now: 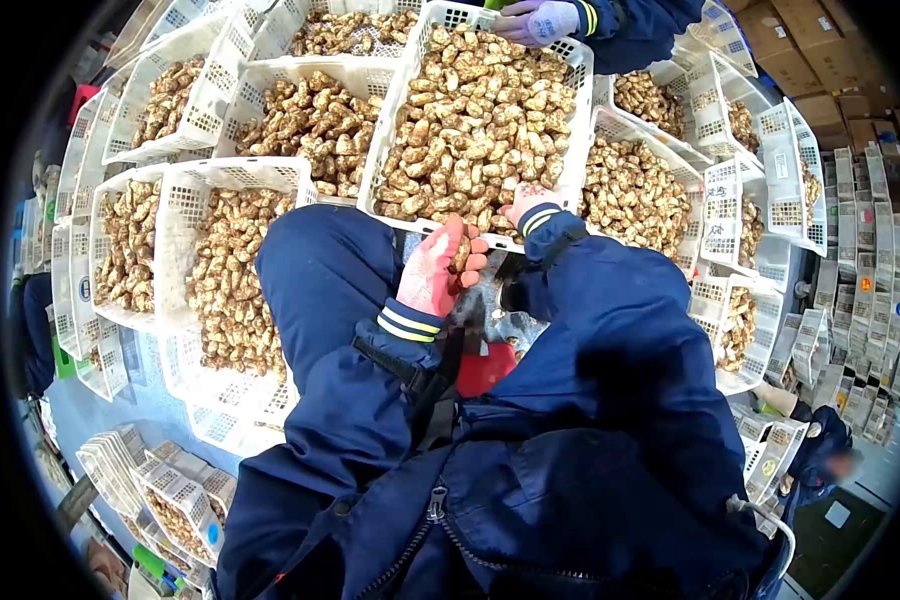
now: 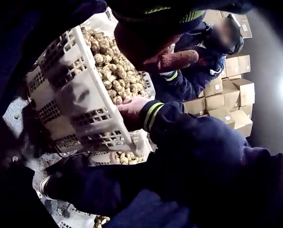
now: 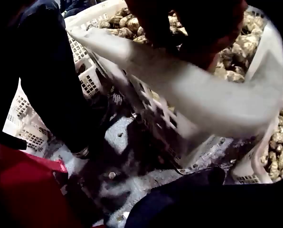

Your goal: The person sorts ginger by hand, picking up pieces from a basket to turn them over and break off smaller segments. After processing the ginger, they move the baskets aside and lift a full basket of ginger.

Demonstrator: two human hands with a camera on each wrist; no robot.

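Observation:
A white lattice-sided crate [image 1: 378, 150] stands before my knees, heaped with lumpy brown-and-cream pieces [image 1: 480, 110] shaped like knobby tubers. My left hand [image 1: 432, 270], in a pinkish glove, is palm-up outside the crate's near rim. Its fingers curl round a brown lumpy piece [image 1: 461, 252]. My right hand [image 1: 528, 203] reaches over the near right rim, at the surface of the heap. In the left wrist view that right hand [image 2: 133, 107] is low against the pieces. The right wrist view shows it only as a dark shape, and its fingertips are hidden.
Another person's gloved hand [image 1: 540, 22] rests at the far rim of the crate. Similar filled crates [image 1: 235, 250] crowd the left, with more filled crates [image 1: 638, 195] at the right. A red object [image 1: 486, 368] lies between my legs. Cardboard boxes [image 2: 229, 102] are stacked behind.

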